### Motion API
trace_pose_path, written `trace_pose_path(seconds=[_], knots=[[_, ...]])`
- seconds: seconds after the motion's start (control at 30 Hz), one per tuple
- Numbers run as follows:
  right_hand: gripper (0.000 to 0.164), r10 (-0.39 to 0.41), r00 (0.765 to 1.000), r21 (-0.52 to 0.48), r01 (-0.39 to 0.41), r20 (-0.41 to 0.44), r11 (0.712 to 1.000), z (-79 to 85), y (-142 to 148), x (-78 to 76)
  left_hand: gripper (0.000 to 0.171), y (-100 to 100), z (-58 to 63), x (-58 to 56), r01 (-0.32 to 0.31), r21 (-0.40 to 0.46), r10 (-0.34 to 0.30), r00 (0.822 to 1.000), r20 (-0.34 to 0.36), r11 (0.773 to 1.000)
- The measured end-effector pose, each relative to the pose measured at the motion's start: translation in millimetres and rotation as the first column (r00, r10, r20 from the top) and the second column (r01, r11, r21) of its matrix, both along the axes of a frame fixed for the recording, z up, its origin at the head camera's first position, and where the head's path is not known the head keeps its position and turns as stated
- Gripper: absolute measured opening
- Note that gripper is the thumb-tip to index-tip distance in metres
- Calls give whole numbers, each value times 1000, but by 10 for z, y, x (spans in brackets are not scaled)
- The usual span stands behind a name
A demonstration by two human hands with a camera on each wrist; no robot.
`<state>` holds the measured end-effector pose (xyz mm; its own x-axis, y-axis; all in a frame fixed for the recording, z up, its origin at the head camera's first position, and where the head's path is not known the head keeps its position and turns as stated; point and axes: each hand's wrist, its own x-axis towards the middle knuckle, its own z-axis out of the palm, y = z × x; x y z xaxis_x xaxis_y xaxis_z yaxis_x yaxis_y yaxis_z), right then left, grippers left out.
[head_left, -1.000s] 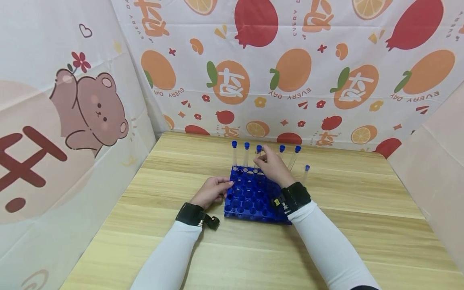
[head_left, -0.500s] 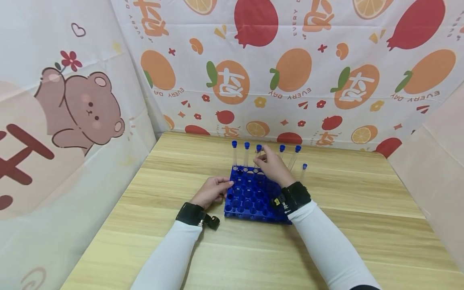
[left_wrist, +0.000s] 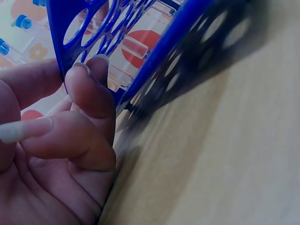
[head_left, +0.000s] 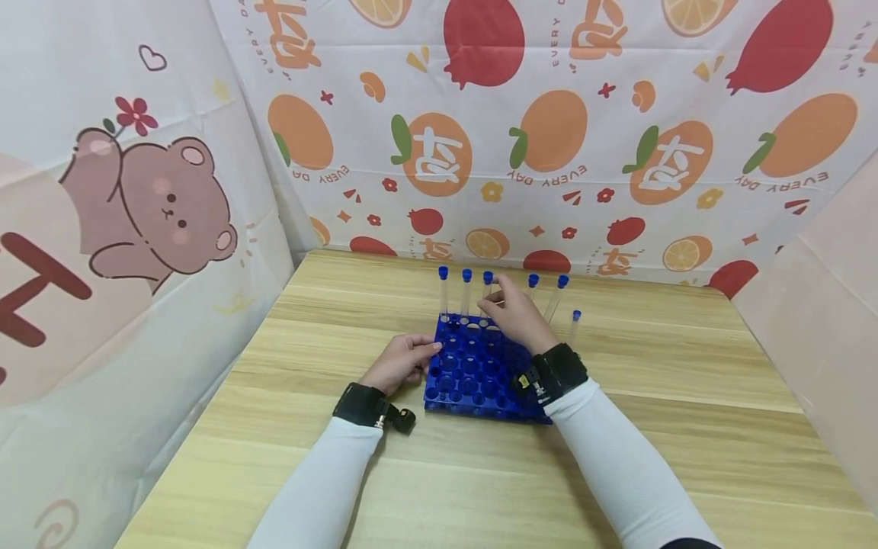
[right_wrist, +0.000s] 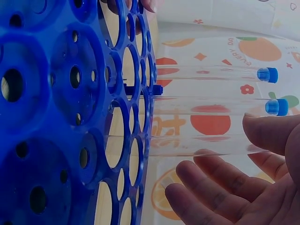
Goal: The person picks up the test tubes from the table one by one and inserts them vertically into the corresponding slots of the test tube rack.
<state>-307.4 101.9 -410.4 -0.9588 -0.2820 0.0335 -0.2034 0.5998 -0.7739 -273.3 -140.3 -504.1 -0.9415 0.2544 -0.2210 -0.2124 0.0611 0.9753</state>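
Note:
A blue test tube rack (head_left: 461, 374) stands on the table, with several blue-capped clear tubes upright along its far row. My left hand (head_left: 403, 358) grips the rack's left edge between thumb and fingers, also seen close up in the left wrist view. Over the far row, my right hand (head_left: 517, 314) pinches the third test tube (head_left: 488, 277) from the left, near its cap. In the right wrist view that tube's clear body (right_wrist: 187, 146) runs from the rack to my fingers. My right wrist hides part of the rack's right side.
Left of the held tube stand two capped tubes (head_left: 443, 293). Two more (head_left: 554, 299) rise to the right of my hand. A lower-capped tube (head_left: 575, 324) shows beyond my right wrist, its base hidden. Printed cloth (head_left: 494, 152) hangs behind the wooden table (head_left: 658, 442).
The third tube's cap and my right fingers have shifted slightly left, the cap also a little up. The lower tube's cap has moved slightly left. My left hand stays on the rack.

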Motion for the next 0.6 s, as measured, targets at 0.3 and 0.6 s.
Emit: trace_pose_path(seconds=[0.3,0.6], knots=[[56,1,1000,-17,-1,-2,1000,-19,27,-12,32,6,0,-10,-7,-6,7,1000,9,1000],[79,6,1000,-17,-7,-22,1000,28,55,25,33,-2,8,-19,-6,-4,7,1000,12,1000]])
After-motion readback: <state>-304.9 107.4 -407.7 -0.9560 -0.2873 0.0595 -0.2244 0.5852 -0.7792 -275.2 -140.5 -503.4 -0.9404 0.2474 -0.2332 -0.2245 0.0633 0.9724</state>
